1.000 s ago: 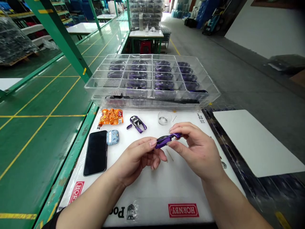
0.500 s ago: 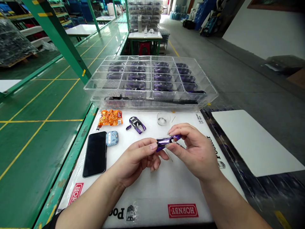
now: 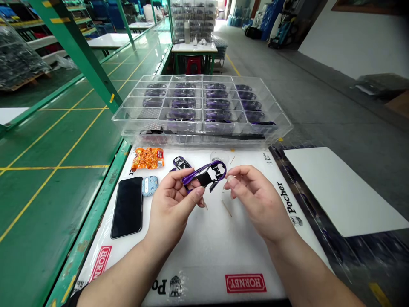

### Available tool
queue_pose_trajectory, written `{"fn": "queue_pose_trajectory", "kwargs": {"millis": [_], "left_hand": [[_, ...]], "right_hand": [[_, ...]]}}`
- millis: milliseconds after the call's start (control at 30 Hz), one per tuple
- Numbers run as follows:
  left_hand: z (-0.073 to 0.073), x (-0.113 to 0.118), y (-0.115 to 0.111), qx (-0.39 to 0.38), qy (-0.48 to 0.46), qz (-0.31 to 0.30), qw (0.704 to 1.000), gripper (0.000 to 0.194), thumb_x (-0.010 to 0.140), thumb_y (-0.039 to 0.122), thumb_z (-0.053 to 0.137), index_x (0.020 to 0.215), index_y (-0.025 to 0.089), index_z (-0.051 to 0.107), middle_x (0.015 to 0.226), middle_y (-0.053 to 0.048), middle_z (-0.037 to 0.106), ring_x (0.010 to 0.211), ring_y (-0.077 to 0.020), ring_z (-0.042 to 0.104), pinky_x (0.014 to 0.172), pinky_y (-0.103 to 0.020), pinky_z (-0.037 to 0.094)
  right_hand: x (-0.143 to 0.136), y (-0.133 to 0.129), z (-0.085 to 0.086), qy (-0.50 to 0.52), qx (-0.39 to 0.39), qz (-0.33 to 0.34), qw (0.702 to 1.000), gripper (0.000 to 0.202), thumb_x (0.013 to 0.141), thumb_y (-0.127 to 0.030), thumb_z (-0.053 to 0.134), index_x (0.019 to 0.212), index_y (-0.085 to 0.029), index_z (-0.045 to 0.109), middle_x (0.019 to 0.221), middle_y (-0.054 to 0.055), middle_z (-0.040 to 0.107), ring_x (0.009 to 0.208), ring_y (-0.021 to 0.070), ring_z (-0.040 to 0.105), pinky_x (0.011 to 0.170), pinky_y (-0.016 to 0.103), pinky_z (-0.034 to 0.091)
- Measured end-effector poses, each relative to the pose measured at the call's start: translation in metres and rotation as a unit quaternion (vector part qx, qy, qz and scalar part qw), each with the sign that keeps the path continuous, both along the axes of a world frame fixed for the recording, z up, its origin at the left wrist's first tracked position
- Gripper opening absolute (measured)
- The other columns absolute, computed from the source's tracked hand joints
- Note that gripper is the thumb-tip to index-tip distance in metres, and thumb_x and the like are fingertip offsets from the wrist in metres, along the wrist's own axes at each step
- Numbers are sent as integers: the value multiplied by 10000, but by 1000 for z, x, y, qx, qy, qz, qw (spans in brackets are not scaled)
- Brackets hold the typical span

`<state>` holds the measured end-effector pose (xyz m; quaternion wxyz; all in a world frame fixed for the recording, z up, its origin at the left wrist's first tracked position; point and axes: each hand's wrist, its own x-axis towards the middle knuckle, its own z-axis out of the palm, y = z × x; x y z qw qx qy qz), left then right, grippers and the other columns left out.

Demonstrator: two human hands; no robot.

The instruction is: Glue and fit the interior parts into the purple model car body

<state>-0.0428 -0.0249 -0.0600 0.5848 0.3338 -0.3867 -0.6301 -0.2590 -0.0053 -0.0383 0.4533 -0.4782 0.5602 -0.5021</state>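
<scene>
My left hand (image 3: 172, 204) is closed on a purple and black model car body (image 3: 209, 177), thumb and fingers at its left end. The body's black and silver inner side faces me. Just off its right end is my right hand (image 3: 260, 202), thumb and fingertips drawn together in a pinch. Whatever may be between those fingertips is too small to make out. Partly behind the held piece lies a second purple car body (image 3: 181, 163). A small clear round dish (image 3: 220, 156) sits beyond, and a thin stick (image 3: 227, 209) lies below the hands.
A clear compartment tray (image 3: 203, 128) with several purple car bodies stands across the back. On the left are a phone (image 3: 127, 207), a blue patterned case (image 3: 150, 186) and an orange snack packet (image 3: 148, 158). A white board (image 3: 343, 192) lies to the right.
The car body has been turned so its inner side shows, and it has moved up and left with my left hand. My right hand has come away from gripping its right end.
</scene>
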Motion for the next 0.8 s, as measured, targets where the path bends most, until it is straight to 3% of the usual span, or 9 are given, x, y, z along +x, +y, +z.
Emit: {"fn": "queue_pose_trajectory", "kwargs": {"millis": [133,267,400,533,800], "left_hand": [[1,1,0,5,8,-3,1000,352,1006,181,992,1317,229,836,1013,-17,847,781,-139,854,793,-253,743],[1,1,1,-4,8,-22,1000,341,1022,190,981,1328,247,840,1044,-25,861,830,-154,878,844,-268,747],[-1,2,4,-14,-11,-33,999,366,1032,177,971,1360,253,826,1055,-28,862,870,-158,880,903,-286,744],[-3,3,7,-17,-26,-45,999,364,1045,168,959,1364,273,818,1062,-21,860,901,-155,879,926,-284,735],[-4,3,7,-26,-26,-58,998,350,1055,150,944,1346,286,804,1058,-7,850,895,-155,877,915,-285,731]], "right_hand": [[0,0,-3,0,52,27,998,507,999,-679,891,1262,-255,799,1228,83,791,1046,234,738,824,357,585],[2,-1,-5,-60,95,109,988,460,1018,-631,874,1242,-230,843,1173,92,807,1036,229,726,844,357,575],[5,-2,-4,-147,116,149,971,373,997,-547,902,1114,-199,835,1061,76,790,987,211,712,801,333,538],[4,-3,-4,-201,129,156,958,360,966,-516,937,1027,-181,818,990,61,765,925,186,672,784,322,499],[4,-3,-4,-220,122,158,955,342,952,-477,964,1068,-181,840,1000,54,755,912,176,659,759,308,485]]}}
